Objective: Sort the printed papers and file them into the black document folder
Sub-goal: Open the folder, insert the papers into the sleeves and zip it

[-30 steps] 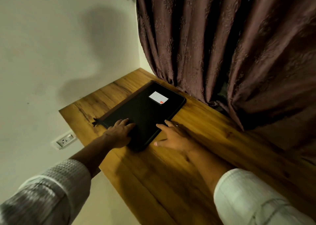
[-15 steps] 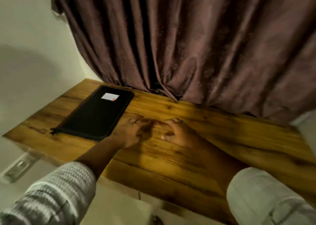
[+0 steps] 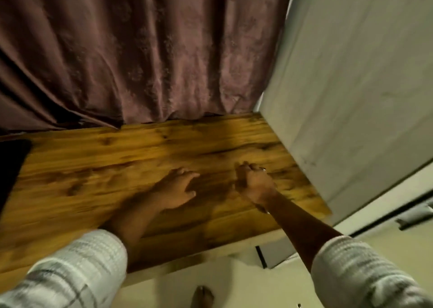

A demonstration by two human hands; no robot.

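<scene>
Home room – heavy curtain [image 3: 140, 50], wooden desk [image 3: 117, 162]; plain wall [image 3: 363, 85]

Both hands are stretching out over a wooden worktop [image 3: 93, 167], with everything looking blurred.

The left hand [image 3: 178, 188] is lying palm down on the wood with its fingers spread. The right hand [image 3: 254, 182] is sitting just beside it, near the worktop's right end, with a ring showing; its finger pose is too blurred to tell. Only a corner of the black document folder [image 3: 11, 162] is showing at the left edge, well apart from both hands. A brown curtain [image 3: 140, 50] is hanging behind.
</scene>
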